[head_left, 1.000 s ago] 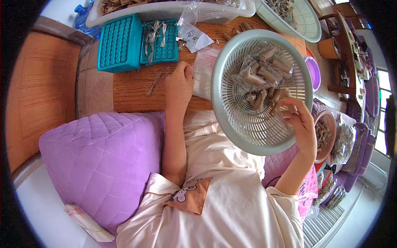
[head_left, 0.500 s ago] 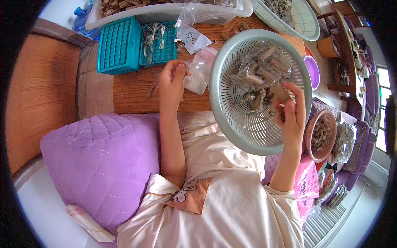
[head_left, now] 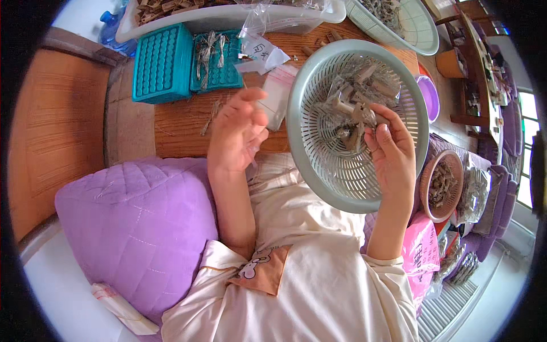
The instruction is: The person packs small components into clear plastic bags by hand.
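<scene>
A pale green plastic colander (head_left: 296, 122) rests at the table's front edge, partly over my lap. Inside it lie clear plastic bags (head_left: 370, 85) packed with small grey-brown pieces. My right hand (head_left: 393, 145) reaches over the colander's right side, its thumb and fingers closed on a small brown piece (head_left: 364, 114) with a shiny part. My left hand (head_left: 238, 131) is raised left of the colander, palm turned inward, fingers loosely curled and apart. Something faint and clear shows by its palm, too indistinct to name. Beside it on the table lie flat clear zip bags (head_left: 278, 97).
Teal trays (head_left: 162, 65), one bearing wire bundles (head_left: 211, 51), stand at the back left. Behind them is a white bin (head_left: 239, 25) of brown pieces. A green basket (head_left: 399, 37) stands far right, a pink-brown basket (head_left: 441, 185) at right. A purple cushion (head_left: 137, 222) lies left.
My left hand has let go of the clear bags on the table and drawn back toward me, its fingers loosening. My right hand has shifted left within the colander, lifting a brown piece into view.
</scene>
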A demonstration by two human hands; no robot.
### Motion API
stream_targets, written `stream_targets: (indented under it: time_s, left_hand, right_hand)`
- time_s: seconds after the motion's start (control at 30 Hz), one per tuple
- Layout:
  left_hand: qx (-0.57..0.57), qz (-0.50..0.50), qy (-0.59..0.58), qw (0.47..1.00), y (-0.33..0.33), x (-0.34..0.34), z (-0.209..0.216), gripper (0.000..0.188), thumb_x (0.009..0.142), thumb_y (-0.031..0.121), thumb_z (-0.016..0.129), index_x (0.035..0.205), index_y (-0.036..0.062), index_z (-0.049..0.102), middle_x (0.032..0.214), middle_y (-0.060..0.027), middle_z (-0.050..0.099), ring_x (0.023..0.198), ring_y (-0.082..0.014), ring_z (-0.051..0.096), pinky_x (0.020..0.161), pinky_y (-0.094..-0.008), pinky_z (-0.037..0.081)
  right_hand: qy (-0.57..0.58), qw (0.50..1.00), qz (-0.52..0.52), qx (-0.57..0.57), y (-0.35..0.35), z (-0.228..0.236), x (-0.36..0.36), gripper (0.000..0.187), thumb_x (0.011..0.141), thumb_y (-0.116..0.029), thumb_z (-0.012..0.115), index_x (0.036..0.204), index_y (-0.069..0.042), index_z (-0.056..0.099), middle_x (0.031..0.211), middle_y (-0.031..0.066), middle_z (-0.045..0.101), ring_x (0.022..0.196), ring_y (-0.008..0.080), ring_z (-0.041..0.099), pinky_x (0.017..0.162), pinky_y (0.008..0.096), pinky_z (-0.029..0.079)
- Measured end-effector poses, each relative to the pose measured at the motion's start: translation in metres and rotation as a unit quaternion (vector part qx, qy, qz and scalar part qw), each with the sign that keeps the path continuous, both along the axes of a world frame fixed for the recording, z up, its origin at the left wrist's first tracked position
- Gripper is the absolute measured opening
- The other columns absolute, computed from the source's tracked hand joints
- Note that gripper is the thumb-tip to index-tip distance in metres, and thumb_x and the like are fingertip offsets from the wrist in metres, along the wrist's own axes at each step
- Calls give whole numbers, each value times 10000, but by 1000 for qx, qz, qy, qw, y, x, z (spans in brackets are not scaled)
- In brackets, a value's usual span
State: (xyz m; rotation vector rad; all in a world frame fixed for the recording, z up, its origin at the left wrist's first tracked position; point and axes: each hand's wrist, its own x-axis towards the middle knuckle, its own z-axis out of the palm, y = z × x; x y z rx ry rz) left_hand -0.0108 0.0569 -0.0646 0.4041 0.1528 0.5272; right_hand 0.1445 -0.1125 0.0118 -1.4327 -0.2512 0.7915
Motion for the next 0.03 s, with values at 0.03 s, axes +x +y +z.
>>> stream_targets:
  time_s: [0.03]
  left_hand:
    - [92,17,95,991,-2,-1,0,198,817,127,536,989,30,517,698,-31,603,493,-22,405,376,-175,294]
  right_hand:
    - [13,1000,6,23,-2,-1,2,299,851,-71,489,1139,3,461,984,58,534,785,78,527,704,202,453]
